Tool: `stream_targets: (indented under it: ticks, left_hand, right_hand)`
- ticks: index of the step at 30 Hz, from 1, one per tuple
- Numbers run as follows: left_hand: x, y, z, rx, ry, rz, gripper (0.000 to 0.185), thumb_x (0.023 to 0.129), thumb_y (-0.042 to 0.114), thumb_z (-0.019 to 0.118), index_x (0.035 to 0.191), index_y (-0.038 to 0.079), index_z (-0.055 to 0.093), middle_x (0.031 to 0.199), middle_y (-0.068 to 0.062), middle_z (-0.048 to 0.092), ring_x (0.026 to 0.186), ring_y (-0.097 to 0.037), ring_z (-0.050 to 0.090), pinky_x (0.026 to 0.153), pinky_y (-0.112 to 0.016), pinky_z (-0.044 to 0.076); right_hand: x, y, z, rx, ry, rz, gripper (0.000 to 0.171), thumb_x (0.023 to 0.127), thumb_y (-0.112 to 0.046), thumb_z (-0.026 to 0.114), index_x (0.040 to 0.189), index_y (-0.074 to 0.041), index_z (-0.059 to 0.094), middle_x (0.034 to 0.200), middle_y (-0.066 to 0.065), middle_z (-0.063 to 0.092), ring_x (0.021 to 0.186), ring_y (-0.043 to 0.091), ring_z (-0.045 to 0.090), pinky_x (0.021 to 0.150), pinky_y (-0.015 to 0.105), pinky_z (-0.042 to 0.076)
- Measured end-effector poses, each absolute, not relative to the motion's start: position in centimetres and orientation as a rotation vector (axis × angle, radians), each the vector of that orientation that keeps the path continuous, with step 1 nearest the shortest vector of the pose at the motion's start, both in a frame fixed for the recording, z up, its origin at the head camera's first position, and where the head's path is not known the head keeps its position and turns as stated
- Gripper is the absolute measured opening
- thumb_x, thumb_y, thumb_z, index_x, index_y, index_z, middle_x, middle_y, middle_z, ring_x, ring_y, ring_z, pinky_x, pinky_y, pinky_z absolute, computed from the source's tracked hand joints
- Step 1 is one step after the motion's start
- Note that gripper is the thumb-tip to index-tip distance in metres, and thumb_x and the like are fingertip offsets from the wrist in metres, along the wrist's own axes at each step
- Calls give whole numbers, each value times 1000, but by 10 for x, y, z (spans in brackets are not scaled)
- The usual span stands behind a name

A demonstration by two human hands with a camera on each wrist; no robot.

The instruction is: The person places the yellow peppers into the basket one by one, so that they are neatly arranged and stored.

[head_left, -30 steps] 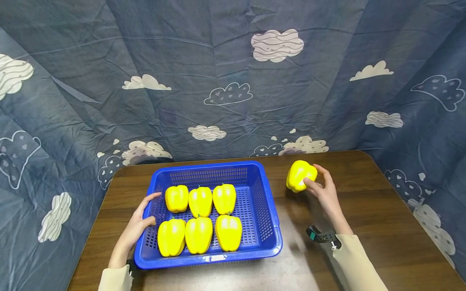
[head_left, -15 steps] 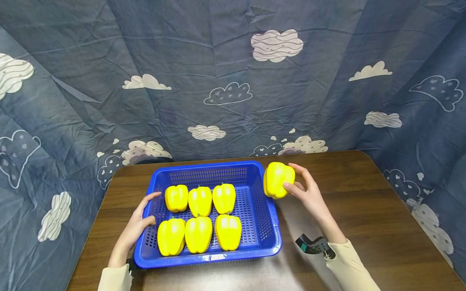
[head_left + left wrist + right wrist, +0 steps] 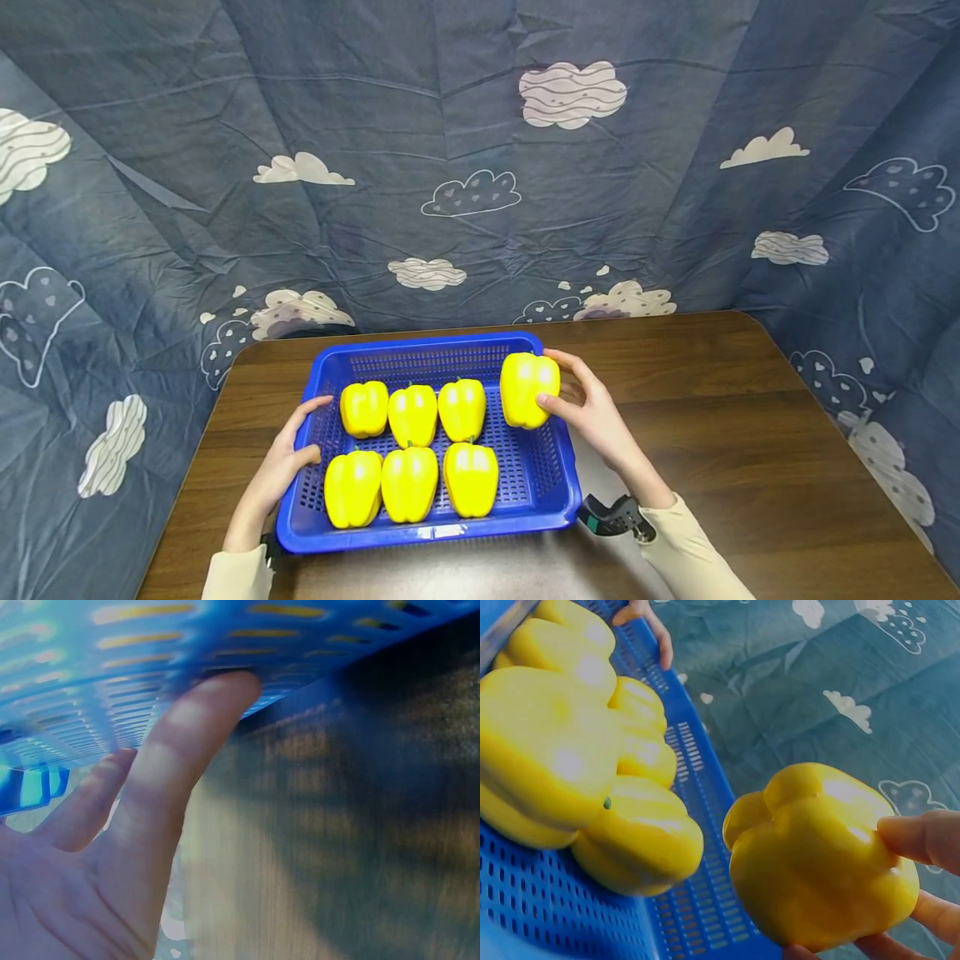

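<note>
My right hand [image 3: 592, 408] holds a yellow bell pepper [image 3: 527, 389] between thumb and fingers, over the right part of a blue plastic basket [image 3: 427, 533]. In the right wrist view this bell pepper [image 3: 817, 859] appears close up, with the fingertips along its side and underneath. My left hand [image 3: 277, 462] grips the basket's left side, thumb and a finger reaching to the rim. The left wrist view has that hand [image 3: 142, 817] against the slotted outer wall [image 3: 135, 682]. Inside the basket, several yellow bell peppers [image 3: 408, 483] lie in two rows of three.
The basket stands on a brown wooden table [image 3: 735, 433], whose surface extends to the right. Behind the table hangs a dark blue curtain [image 3: 480, 250] printed with white clouds. A black wrist device [image 3: 615, 517] sits below the right hand, near the basket's front right corner.
My right hand has carried the bell pepper leftward from above the table, past the basket's right rim, to over its inside. The left hand and basket have stayed put.
</note>
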State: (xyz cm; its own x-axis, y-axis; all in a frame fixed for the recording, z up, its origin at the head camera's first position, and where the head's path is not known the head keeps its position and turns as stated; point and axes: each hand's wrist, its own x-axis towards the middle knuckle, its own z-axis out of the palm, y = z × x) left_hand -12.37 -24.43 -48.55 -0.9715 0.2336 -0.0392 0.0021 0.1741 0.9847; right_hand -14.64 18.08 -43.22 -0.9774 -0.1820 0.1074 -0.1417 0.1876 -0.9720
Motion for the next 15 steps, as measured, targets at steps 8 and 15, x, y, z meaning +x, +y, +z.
stream_targets:
  ticks: [8,15]
  left_hand:
    - [-124,-244,-487,239,2249,1907,70,80,-11,41,146,8,27,148,-25,22,116,-46,40,83,-41,47]
    - [-124,-245,-487,242,2253,1907,71,80,-11,41,146,8,26,149,-25,22,117,-44,39,82,-37,47]
  right_hand:
    - [-144,174,-434,-332,2419,-1872,61,85,-11,67,141,-7,42,137,20,45,116,40,52,88,44,47]
    - [-143,167,-435,-361,2437,-1817,60,84,-8,70,139,-9,46,137,19,45,111,38,54,84,39,50]
